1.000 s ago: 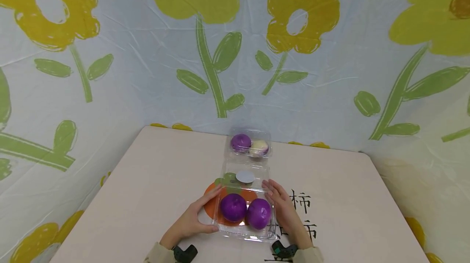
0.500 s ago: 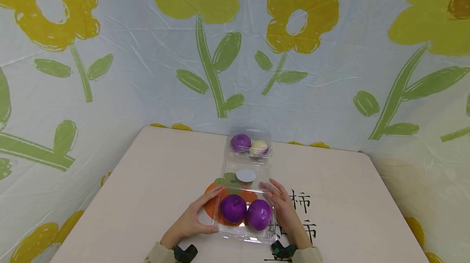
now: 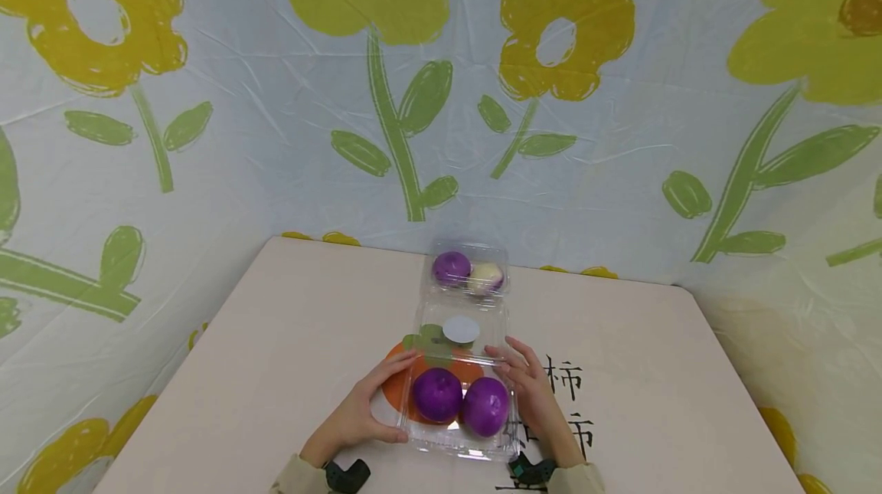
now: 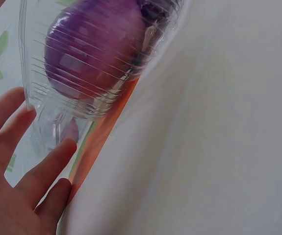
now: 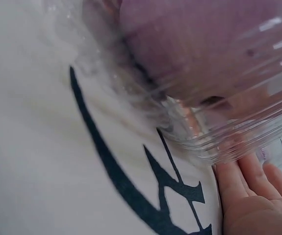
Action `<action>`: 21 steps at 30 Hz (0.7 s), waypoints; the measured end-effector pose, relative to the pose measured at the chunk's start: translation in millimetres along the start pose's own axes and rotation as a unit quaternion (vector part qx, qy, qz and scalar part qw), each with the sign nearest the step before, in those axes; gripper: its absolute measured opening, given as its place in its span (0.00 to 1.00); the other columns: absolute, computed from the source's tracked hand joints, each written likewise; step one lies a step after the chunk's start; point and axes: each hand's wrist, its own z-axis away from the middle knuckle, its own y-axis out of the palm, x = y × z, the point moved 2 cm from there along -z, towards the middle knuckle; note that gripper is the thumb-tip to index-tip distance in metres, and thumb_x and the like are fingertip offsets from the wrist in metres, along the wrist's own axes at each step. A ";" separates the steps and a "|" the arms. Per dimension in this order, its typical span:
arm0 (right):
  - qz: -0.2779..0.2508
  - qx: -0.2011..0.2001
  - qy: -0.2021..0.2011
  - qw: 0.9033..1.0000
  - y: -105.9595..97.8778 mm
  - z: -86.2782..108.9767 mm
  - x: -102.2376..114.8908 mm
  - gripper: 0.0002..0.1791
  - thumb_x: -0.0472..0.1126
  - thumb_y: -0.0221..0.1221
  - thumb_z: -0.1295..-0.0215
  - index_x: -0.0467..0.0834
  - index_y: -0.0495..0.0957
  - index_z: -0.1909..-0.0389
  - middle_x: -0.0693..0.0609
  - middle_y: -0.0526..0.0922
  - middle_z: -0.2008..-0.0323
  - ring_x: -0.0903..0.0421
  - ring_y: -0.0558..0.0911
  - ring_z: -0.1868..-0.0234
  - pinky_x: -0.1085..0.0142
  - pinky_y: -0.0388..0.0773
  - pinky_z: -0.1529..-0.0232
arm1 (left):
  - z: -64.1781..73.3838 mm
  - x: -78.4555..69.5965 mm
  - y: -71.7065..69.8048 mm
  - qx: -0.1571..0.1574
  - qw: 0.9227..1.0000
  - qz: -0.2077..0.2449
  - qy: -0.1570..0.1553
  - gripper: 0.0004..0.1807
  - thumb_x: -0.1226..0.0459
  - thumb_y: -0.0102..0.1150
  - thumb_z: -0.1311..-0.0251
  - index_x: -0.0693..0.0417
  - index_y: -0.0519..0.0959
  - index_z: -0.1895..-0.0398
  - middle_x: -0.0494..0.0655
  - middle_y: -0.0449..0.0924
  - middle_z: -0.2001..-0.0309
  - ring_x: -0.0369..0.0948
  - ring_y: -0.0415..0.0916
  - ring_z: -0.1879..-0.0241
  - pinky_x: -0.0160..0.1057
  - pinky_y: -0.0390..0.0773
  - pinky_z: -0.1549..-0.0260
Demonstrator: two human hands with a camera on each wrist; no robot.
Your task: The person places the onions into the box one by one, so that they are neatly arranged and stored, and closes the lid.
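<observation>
A clear plastic clamshell box [image 3: 441, 449] holds two round, glossy purple vegetables, one on the left [image 3: 437, 395] and one on the right [image 3: 485, 407]. Behind them, its clear lid [image 3: 427, 314] lies folded back, near a white oval label [image 3: 461, 329]. My left hand [image 3: 357, 408] spans the box's left side, thumb at the near corner and fingers by the hinge. In the left wrist view, the fingertips [image 4: 29, 108] meet the clear rim. My right hand [image 3: 539, 394] holds the opposite side, its fingers bent over the edge near the hinge.
Another clear box [image 3: 498, 253] stands at the table's far edge, with a purple vegetable [image 3: 452, 269] and a whitish one [image 3: 485, 278] inside. The pale tabletop [image 3: 310, 310] bears an orange fruit print and black characters [image 3: 572, 379]. A flowered cloth [image 3: 276, 149] hangs behind.
The near box's front edge and both purple vegetables in it have shifted slightly toward me. My right fingers have crept a little inward over the edge. The far box has not moved.
</observation>
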 end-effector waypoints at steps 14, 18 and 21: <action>0.003 0.022 -0.020 1.000 1.0 2.0 1.4 0.29 0.31 0.47 0.28 0.31 0.47 0.31 0.36 0.73 0.36 0.56 0.79 0.42 0.64 0.73 0.40 | -4.0 -3.4 -0.6 0.005 0.999 -0.002 0.043 0.59 0.62 0.84 0.66 0.65 0.61 0.28 0.67 0.57 0.29 0.58 0.52 0.27 0.36 0.51 0.28; 0.006 0.019 -0.019 1.000 1.4 2.5 1.7 0.29 0.31 0.47 0.28 0.32 0.47 0.31 0.34 0.73 0.36 0.57 0.79 0.41 0.64 0.73 0.40 | -3.8 -3.1 -0.7 0.005 0.999 -0.004 0.048 0.59 0.61 0.84 0.66 0.65 0.61 0.28 0.67 0.57 0.29 0.58 0.52 0.27 0.37 0.51 0.28; 0.004 0.009 -0.015 1.000 1.5 2.3 1.7 0.29 0.30 0.48 0.29 0.32 0.49 0.32 0.35 0.74 0.36 0.57 0.80 0.41 0.65 0.74 0.40 | -3.4 -2.7 -1.0 0.005 0.999 -0.005 0.052 0.59 0.61 0.85 0.66 0.65 0.61 0.28 0.66 0.57 0.29 0.58 0.52 0.27 0.37 0.51 0.28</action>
